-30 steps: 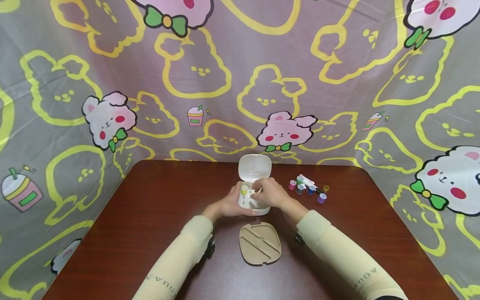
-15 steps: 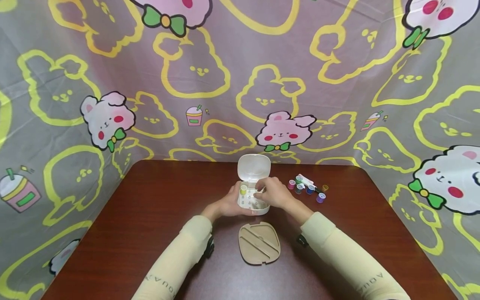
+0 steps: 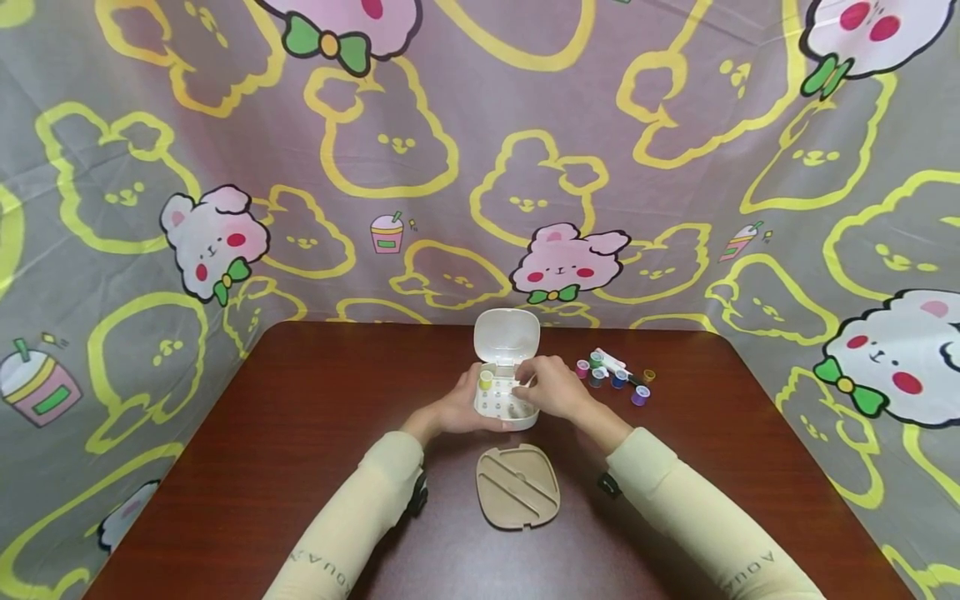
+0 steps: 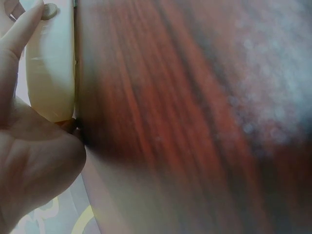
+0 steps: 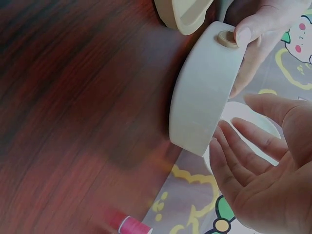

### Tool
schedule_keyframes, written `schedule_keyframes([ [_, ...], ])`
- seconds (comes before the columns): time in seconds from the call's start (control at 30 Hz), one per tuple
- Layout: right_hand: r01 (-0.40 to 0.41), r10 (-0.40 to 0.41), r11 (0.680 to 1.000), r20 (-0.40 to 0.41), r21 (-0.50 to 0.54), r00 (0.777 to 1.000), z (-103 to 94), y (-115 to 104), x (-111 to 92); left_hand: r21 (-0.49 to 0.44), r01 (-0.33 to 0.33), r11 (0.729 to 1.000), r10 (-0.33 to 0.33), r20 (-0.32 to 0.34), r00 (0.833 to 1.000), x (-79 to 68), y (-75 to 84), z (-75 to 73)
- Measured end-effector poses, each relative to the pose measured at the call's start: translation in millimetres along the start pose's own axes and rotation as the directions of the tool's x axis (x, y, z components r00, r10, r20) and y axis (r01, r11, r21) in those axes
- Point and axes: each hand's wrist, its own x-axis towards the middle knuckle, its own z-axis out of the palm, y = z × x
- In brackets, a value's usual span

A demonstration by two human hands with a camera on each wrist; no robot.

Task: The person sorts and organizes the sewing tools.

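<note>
on the table (image 3: 330, 500), the box (image 3: 498, 403) stands open, gripped by the left hand (image 3: 454, 408); should that slacken, it could slide. the right hand (image 3: 555, 388), fingers parted, pinching nothing visible, is over it; a stray knuckle could knock the yellow spool (image 3: 486, 380) inside.

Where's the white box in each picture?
Head: the white box is just below the middle, lid up.
Left wrist: white box at upper left, cut off by the top edge.
Right wrist: white box just above the middle.
Shared landmark: the left hand holding it.
</note>
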Motion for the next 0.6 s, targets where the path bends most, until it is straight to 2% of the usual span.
schedule_keyframes([
  [0.6, 0.048, -0.047, 0.999, -0.028, 0.018, 0.998, -4.1, 5.1, -3.8, -0.006, 0.007, 1.000, -0.007, 0.001, 1.000, 1.0, 0.3, -0.1],
])
